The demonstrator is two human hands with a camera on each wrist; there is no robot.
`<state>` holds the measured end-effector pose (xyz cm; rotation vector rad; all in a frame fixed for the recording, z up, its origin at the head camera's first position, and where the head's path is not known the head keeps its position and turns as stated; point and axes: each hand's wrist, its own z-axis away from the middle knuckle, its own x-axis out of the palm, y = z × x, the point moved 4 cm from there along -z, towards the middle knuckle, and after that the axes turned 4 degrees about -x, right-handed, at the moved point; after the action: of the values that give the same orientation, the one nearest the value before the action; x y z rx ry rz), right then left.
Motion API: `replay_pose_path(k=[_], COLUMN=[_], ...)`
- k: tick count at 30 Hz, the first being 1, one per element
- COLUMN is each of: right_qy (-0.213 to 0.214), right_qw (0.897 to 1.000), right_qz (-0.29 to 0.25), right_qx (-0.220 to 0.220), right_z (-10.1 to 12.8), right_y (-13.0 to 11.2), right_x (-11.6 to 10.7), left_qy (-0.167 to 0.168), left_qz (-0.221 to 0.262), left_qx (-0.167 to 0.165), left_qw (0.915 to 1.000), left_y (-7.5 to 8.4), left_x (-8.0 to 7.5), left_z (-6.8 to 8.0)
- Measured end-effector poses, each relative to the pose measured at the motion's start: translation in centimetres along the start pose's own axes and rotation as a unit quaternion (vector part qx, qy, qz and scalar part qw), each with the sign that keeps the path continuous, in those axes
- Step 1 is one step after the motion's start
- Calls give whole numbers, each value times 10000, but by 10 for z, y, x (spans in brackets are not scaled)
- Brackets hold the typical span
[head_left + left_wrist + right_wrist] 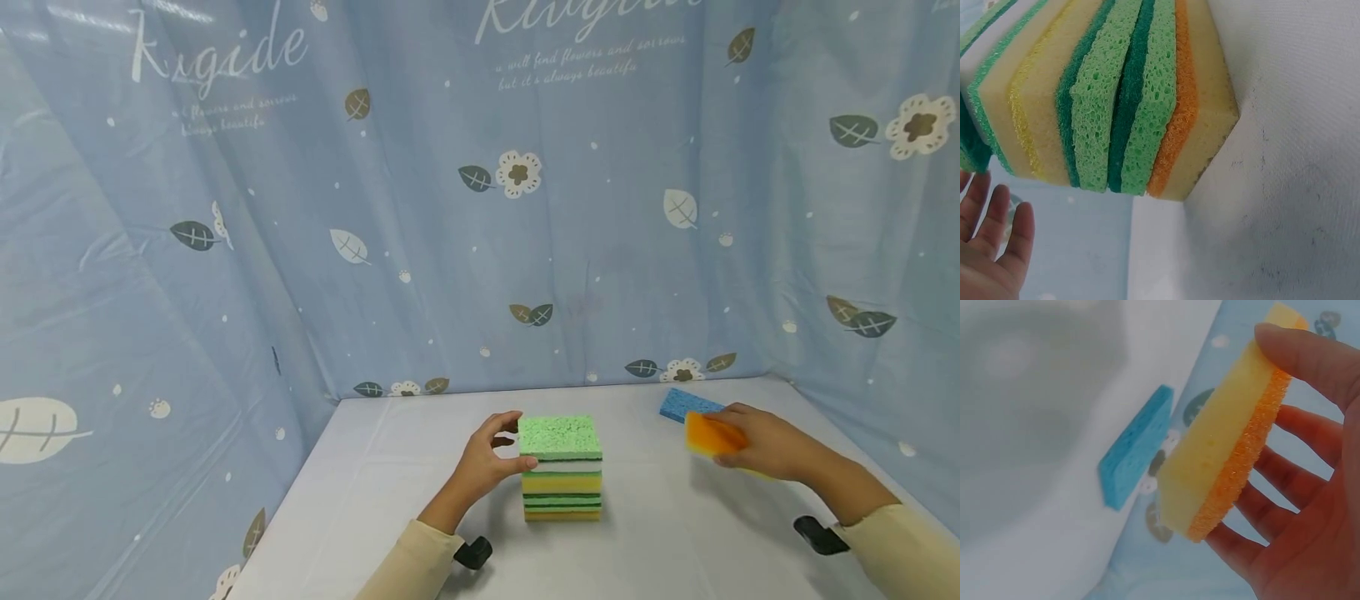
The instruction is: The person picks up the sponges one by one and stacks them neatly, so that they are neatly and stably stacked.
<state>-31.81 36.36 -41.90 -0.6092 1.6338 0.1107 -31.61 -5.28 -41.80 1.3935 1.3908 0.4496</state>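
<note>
A tall stack of sponges [562, 483] in green, white, yellow and orange layers stands on the table, topped by a light green sponge [558, 437]. My left hand [483, 458] is at the stack's upper left side, its thumb along the front face and index fingertip at the back corner. In the left wrist view, the other fingers [1019, 228] are spread and fairly straight beside the layers. Above the table at the right, my right hand [772, 442] grips a yellow sponge with an orange scouring side [1222, 450], thumb on the yellow face and fingers behind the orange one.
A blue sponge [686, 404] lies on the white table [420, 467] near its back right, just beyond my right hand. Light blue patterned curtain [600, 250] surrounds the table at the back and sides. Each wrist carries a black device [474, 552].
</note>
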Motion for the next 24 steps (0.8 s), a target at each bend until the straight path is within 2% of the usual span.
replay_pose_path(k=[10, 19, 24], right_qy=[8, -71, -158], right_qw=[10000, 9985, 9979], right_qz=[16, -78, -67], right_qx=[-81, -539, -628], right_z=[-19, -38, -48], right_y=[-22, -48, -61], right_x=[-1, -7, -11], left_qy=[-88, -138, -159], left_qz=[-33, 38, 79], left_qx=[35, -28, 46], left_qw=[9999, 9999, 9998], left_y=[-2, -2, -3], left_x=[1, -2, -2], left_z=[1, 1, 0])
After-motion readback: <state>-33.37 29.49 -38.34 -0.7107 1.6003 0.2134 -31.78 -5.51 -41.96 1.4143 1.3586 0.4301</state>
